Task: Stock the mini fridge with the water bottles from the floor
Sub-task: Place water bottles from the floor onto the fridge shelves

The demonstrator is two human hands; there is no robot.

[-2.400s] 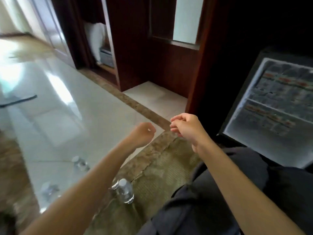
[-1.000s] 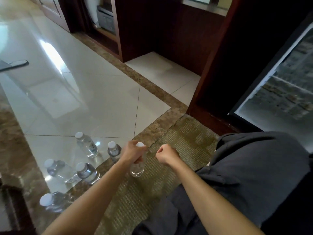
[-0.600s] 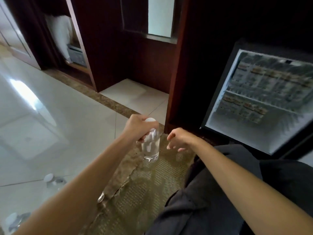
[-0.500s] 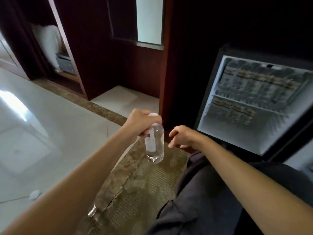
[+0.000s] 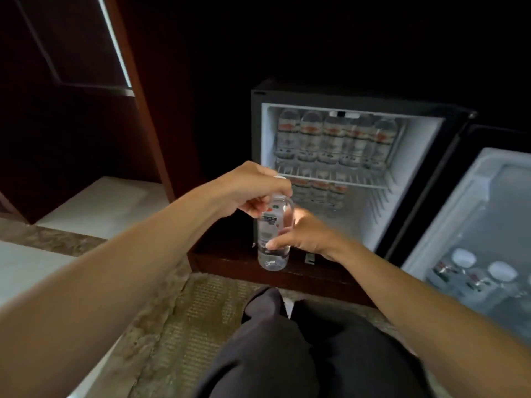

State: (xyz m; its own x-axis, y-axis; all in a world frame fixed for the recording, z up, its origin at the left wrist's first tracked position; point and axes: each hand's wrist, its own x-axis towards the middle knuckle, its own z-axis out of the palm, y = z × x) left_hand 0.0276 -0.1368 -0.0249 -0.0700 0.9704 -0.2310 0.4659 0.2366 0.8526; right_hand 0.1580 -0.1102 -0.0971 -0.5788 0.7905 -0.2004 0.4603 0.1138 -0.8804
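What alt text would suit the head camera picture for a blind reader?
A left hand grips a water bottle by its top while the right hand pinches its lower body, before an open mini fridge holding bottles.

Mini fridge (image 5: pixel 344 97): centre right of frame; door (image 5: pixel 448 225) at far right.
On wire shelf (image 5: pixel 333 177): bottle row (image 5: pixel 333 139).
Under shelf, left: further bottles (image 5: pixel 319 191).
In door: door bottles (image 5: pixel 482 278).
Before fridge: held bottle (image 5: pixel 273 237), left hand (image 5: pixel 253 191) atop, right hand (image 5: pixel 306 234) at right.

Dark reddish wood panelling (image 5: pixel 86 133) fills the left & back, w/ a thin bright strip (image 5: pixel 115 44) along a frame edge up top; upper rm mostly in shadow. Floor: pale glossy tiles (image 5: pixel 100 205), brown marble border (image 5: pixel 51 239), then an olive woven rug (image 5: pixel 201 311) nearest.
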